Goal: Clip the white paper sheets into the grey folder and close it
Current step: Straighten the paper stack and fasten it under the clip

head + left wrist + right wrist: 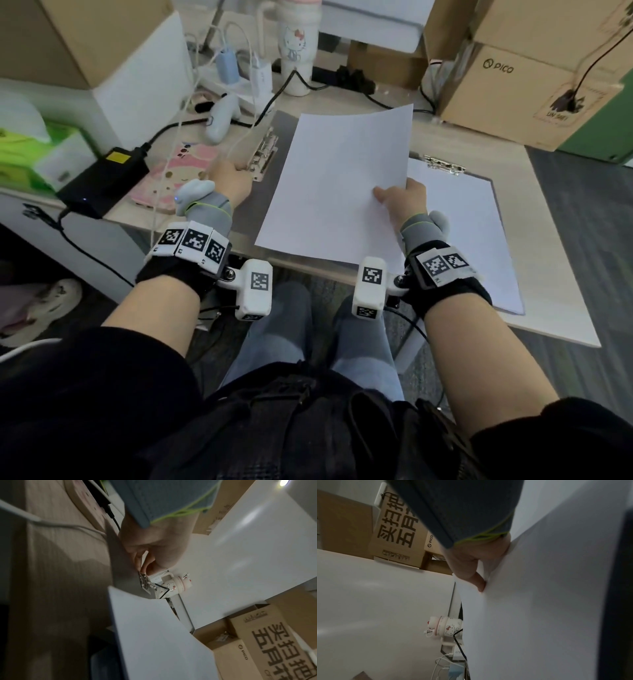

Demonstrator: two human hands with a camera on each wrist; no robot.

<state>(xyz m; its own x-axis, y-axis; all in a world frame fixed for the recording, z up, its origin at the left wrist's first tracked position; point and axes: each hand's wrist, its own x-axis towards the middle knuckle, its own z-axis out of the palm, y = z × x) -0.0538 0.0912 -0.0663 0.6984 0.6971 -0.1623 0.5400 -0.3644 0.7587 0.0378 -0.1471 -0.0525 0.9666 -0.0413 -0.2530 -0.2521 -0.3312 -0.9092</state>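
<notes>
Paper sheets: we see white paper sheets [337, 185] held above the open grey folder [274, 192], tilted, their near edge reaching past the front edge of the desk [534, 274].
Right hand: our right hand [406, 202] pinches the sheets at their right edge, thumb on top and fingers curled underneath; the right wrist view shows a fingertip [480, 585] pressed into the paper.
Grey folder: it lies open and flat on the desk in front of us, mostly covered by the sheets; only its left strip and far corner show.
Metal clip: the metal clip [263, 154] sits on the folder's left part, just beside the left edge of the sheets.
Left hand: our left hand [231, 180] is at the near end of the clip with fingers curled; in the left wrist view the fingers [145, 566] pinch the clip's end.
Clipboard: to the right lies a clipboard [493, 192] with more white paper on it, partly under the right hand and the lifted sheets.
Desk surroundings: behind the folder stand a cartoon-cat cup [296, 44], white chargers with cables, and a black power brick [102, 178] on the left.
Boxes: cardboard boxes [513, 92] stand at the far right.
</notes>
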